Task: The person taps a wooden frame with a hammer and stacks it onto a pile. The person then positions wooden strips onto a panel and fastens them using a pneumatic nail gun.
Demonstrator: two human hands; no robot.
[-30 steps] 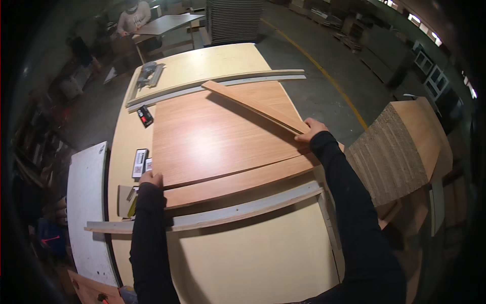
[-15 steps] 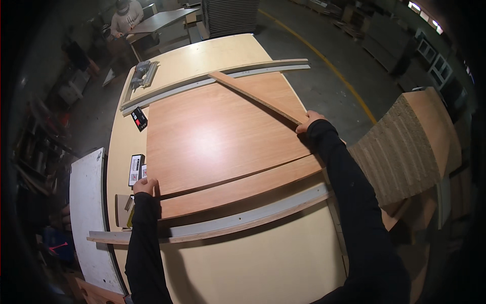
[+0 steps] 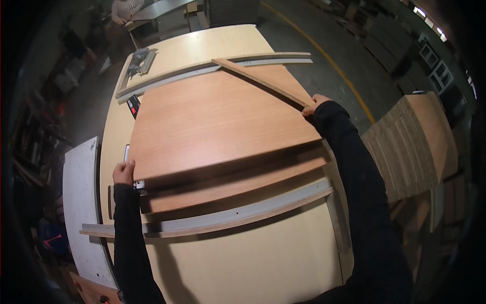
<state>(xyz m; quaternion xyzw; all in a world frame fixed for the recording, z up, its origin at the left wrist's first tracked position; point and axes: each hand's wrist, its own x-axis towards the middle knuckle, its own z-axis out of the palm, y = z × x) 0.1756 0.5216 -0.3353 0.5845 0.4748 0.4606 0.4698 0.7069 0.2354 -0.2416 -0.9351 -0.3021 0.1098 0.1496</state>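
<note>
A large wood-grain panel point(image 3: 217, 124) is raised off the worktable at its near edge. My left hand point(image 3: 124, 173) is closed on its near left corner, thumb on top. A narrow wood-grain strip point(image 3: 263, 83) lies diagonally across the panel, its far end by the far rail. At the strip's near end, my right hand point(image 3: 315, 105) is closed over the strip and the panel's right edge; the fingers underneath are hidden. Below the panel's near edge shows another wood-grain board point(image 3: 238, 185), with a dark gap between them.
Grey-faced rails, one near point(image 3: 238, 213) and one far point(image 3: 177, 76), cross the pale worktable point(image 3: 253, 263). A nail gun point(image 3: 139, 62) lies at the far left, a small black box point(image 3: 133, 104) beside the panel. Stacked boards point(image 3: 405, 147) stand at right. Another person point(image 3: 125, 10) works beyond.
Both hands have lifted the panel, and its near edge has risen away from the board below, widening the gap. The strip has moved along with it.
</note>
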